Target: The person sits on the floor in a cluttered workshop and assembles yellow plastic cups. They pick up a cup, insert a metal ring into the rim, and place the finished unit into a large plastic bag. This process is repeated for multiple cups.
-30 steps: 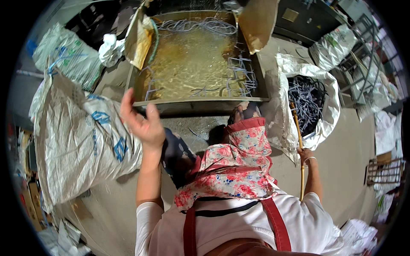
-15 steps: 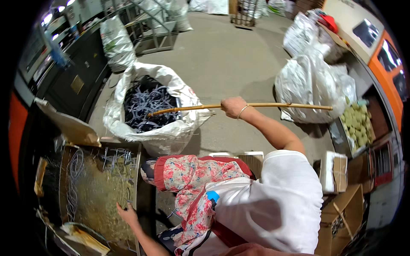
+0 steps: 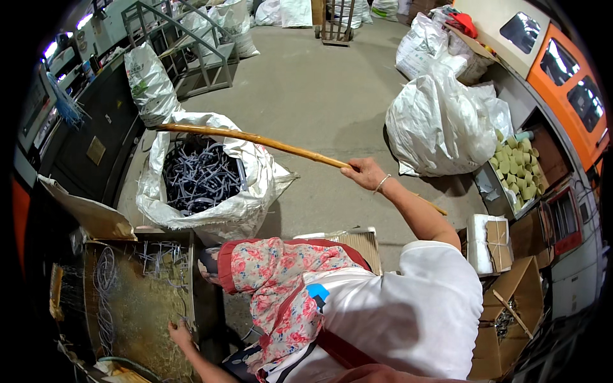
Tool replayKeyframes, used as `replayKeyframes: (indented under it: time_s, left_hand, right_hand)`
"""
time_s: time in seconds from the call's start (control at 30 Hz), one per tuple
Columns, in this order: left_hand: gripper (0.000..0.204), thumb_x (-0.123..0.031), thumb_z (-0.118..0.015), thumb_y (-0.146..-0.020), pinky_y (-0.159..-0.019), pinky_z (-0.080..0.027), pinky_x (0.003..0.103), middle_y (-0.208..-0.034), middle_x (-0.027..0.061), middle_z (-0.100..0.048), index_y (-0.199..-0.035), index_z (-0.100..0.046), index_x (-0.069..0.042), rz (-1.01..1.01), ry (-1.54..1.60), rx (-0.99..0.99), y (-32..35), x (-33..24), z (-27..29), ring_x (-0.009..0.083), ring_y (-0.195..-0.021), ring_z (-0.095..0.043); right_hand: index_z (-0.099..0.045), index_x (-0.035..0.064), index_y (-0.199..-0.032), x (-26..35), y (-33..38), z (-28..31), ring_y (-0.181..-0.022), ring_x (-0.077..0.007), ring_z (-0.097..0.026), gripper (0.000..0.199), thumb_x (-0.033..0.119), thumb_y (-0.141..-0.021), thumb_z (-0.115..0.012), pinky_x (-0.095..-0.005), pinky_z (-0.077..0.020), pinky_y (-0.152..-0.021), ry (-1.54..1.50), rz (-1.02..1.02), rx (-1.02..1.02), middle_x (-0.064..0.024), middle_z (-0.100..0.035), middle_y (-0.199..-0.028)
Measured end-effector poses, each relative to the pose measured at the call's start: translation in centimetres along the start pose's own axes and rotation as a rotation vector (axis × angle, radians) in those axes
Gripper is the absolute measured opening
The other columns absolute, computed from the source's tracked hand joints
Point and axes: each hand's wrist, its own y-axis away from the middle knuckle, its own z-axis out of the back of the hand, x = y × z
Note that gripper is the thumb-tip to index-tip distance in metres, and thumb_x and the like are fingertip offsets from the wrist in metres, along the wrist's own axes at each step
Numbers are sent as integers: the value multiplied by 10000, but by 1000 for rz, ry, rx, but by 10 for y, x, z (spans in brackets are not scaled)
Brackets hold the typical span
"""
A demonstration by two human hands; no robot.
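Beside a concrete floor [image 3: 319, 96] w/ sacks all around, a person in a white shirt and flowered scarf is working over two containers. Right hand [image 3: 365, 172] is clenching a long wooden stick [image 3: 255, 139], which is reaching out level across the open white sack [image 3: 255, 191] of dark cords [image 3: 199, 179], its far end past the sack's rim. Left hand [image 3: 181, 333] is pressing down on the edge of a metal tray [image 3: 137, 300] of yellowish liquid w/ pale cords in it; can't tell if it's gripping anything. Tray is sitting just beside the sack, lower left. Another stuffed white sack [image 3: 440, 124] is standing well apart, at right.
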Motion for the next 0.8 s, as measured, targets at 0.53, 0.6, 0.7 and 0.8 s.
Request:
replayKeyframes:
  time_s: [0.53,0.6,0.7,0.8]
  left_hand:
    - [547,-177,-595,-807,-600,-504,386,-1145,216,-521,-1294,-390,-35,159,-50,33,20,21,0,279,-728,-603]
    - [575,-239,-581,-794,-835,-457,411,-1221,205,-484,-1298,-388,-40,185,30,131,54,-21,-10,316,-1035,-531]
    - [570,-231,-582,-760,-981,-343,395,-1276,196,-448,-1271,-426,-31,-54,-155,29,45,9,8,327,-1181,-427]
    - [597,-301,-586,-700,-968,-358,393,-1216,227,-484,-1208,-479,-7,-104,-284,-35,58,-11,8,355,-1151,-442]
  right_hand:
    - [-596,40,-836,16,-24,-32,-593,-314,-526,453,483,-822,-504,-382,-434,-569,17,187,206,-147,-567,-640]
    - [-601,42,-861,19,-24,-28,-573,-271,-516,431,460,-828,-501,-377,-425,-560,14,63,253,-139,-558,-633]
    - [-601,7,-969,51,-35,-41,-571,-134,-459,344,319,-851,-519,-298,-395,-532,-144,98,266,-90,-519,-605]
    - [-598,6,-1027,82,-62,-51,-715,-131,-569,222,127,-851,-537,-268,-455,-679,-120,441,159,-101,-610,-763]
